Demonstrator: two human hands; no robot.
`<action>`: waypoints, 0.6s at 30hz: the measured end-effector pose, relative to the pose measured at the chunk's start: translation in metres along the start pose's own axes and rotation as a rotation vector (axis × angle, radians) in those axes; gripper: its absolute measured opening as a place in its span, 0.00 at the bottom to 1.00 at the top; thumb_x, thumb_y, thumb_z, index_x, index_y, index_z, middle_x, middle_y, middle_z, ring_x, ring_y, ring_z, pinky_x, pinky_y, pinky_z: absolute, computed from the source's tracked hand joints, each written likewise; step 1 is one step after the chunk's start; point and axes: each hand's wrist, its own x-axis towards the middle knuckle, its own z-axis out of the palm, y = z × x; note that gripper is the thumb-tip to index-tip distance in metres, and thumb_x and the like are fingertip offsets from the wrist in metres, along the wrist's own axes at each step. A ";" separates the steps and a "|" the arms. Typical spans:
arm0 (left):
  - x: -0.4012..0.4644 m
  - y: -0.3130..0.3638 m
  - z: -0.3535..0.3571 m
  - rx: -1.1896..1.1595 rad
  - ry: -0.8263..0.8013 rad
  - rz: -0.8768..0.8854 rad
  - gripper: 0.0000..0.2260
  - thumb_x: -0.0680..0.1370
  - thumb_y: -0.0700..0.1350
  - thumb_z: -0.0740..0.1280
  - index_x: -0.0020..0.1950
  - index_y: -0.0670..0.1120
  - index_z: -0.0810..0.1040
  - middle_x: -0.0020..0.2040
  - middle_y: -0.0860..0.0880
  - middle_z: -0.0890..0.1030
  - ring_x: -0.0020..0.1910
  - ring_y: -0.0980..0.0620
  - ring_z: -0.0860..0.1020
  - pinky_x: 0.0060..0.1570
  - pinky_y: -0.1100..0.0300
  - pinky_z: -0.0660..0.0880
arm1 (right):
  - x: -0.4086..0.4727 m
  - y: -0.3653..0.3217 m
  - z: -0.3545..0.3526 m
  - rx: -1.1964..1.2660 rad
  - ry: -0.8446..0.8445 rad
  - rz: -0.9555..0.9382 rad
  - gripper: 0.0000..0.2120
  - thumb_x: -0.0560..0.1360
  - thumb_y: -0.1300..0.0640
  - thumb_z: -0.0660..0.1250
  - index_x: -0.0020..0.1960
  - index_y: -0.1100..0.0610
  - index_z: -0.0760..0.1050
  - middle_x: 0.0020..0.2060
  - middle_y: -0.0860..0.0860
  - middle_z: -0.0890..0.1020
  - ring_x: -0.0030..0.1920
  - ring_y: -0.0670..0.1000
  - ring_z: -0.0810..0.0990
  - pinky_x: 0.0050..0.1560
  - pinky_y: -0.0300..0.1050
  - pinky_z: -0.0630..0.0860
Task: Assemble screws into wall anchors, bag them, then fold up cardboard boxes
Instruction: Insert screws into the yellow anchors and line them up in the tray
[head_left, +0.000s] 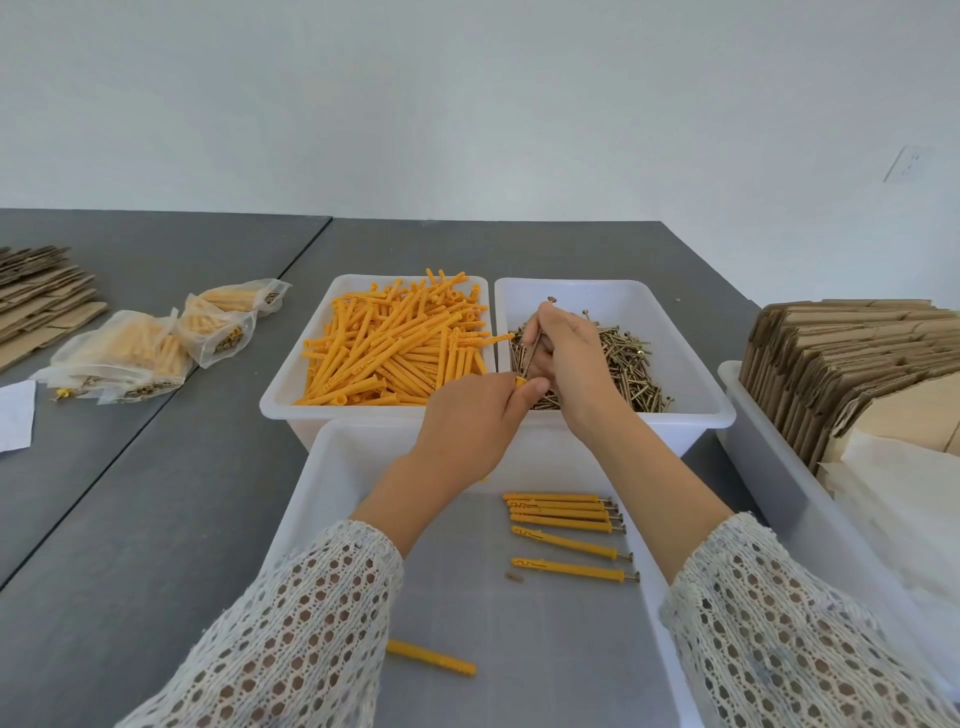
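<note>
My left hand (475, 415) grips a yellow wall anchor (520, 382); only its end shows past my fingers. My right hand (569, 358) pinches a long brass screw (536, 343), its tip pointing down at the anchor's end and its head up. Both hands hover over the near rims of two white bins: one holds several loose yellow anchors (395, 348), the other a heap of screws (631, 364). In the near white tray (311, 499) lie several assembled anchors with screws (563, 512) and one loose anchor (431, 657).
Filled clear bags (156, 348) lie on the grey table at the left, with a white paper slip (15, 415) and flat cardboard (41, 296) beyond. At the right a white bin (753, 441) holds upright flat cardboard blanks (841, 364).
</note>
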 end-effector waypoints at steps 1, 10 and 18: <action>0.000 0.000 0.000 -0.021 0.009 0.002 0.24 0.81 0.62 0.49 0.32 0.49 0.63 0.28 0.52 0.66 0.28 0.53 0.64 0.29 0.55 0.58 | -0.001 0.000 0.001 -0.038 -0.020 -0.009 0.21 0.84 0.58 0.54 0.33 0.60 0.71 0.21 0.48 0.62 0.22 0.46 0.58 0.25 0.37 0.59; 0.004 -0.002 0.001 -0.184 0.027 -0.074 0.24 0.85 0.54 0.51 0.35 0.43 0.73 0.30 0.46 0.73 0.32 0.45 0.73 0.31 0.51 0.63 | -0.005 0.004 0.009 -0.193 -0.088 -0.056 0.20 0.82 0.59 0.58 0.33 0.63 0.75 0.19 0.46 0.67 0.20 0.45 0.65 0.23 0.34 0.62; 0.006 0.001 -0.005 -0.333 0.090 -0.144 0.21 0.85 0.47 0.53 0.32 0.46 0.64 0.27 0.48 0.67 0.27 0.51 0.63 0.29 0.56 0.56 | -0.007 0.008 0.011 -0.387 -0.168 -0.127 0.18 0.81 0.59 0.60 0.35 0.63 0.78 0.25 0.52 0.72 0.24 0.43 0.67 0.31 0.39 0.66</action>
